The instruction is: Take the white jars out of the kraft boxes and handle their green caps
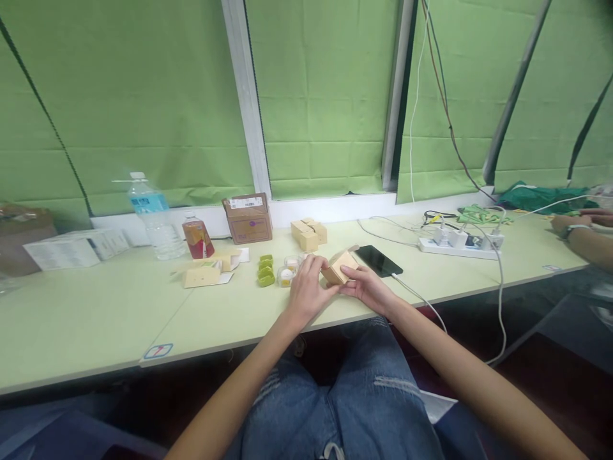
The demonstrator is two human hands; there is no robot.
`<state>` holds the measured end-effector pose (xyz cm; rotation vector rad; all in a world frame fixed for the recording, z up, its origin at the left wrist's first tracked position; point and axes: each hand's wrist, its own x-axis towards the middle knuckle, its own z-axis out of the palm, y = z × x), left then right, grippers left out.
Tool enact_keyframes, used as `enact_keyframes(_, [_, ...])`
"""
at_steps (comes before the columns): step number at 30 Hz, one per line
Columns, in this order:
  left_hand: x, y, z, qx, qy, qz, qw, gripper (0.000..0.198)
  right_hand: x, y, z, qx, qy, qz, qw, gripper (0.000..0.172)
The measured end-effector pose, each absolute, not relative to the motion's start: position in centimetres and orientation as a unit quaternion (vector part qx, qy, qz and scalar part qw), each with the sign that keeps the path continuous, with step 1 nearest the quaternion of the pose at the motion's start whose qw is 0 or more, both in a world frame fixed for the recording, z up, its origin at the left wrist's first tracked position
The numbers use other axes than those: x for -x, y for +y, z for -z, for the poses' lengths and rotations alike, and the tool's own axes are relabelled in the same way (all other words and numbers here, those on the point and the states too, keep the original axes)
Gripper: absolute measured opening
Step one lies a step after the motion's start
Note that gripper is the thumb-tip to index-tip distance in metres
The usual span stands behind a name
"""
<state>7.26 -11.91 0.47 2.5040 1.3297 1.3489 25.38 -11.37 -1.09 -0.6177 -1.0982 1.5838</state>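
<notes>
Between my two hands is a small tan cardboard box [339,268], tilted above the table's front edge. My left hand [309,284] pinches its left side with bent fingers. From the right and below, my right hand [368,287] grips it, thumb laid on the face toward me. Just left of my left hand stand small clear containers [286,276] with white and yellow in them. Beside those sits a row of green cups [265,271]. Several similar small tan boxes [309,234] are grouped farther back. Flat, unfolded tan card pieces [204,276] lie to the left.
A phone or tablet [379,260] on a cable lies right of my hands. Farther right is a white power strip [460,246] with plugs. A water bottle [156,217], a drink bottle [198,236] and a brown carton [248,218] stand at the back left. Another person's arm [587,236] rests far right.
</notes>
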Motion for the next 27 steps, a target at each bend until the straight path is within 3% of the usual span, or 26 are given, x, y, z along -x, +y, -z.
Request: enact_keyframes(27, [-7.66,-12.22,-0.63,-0.800,0.408,-0.436,-0.065,0.027,-24.99,-11.71,1.19,0.225,-0.463,-0.666,0.540,0.036])
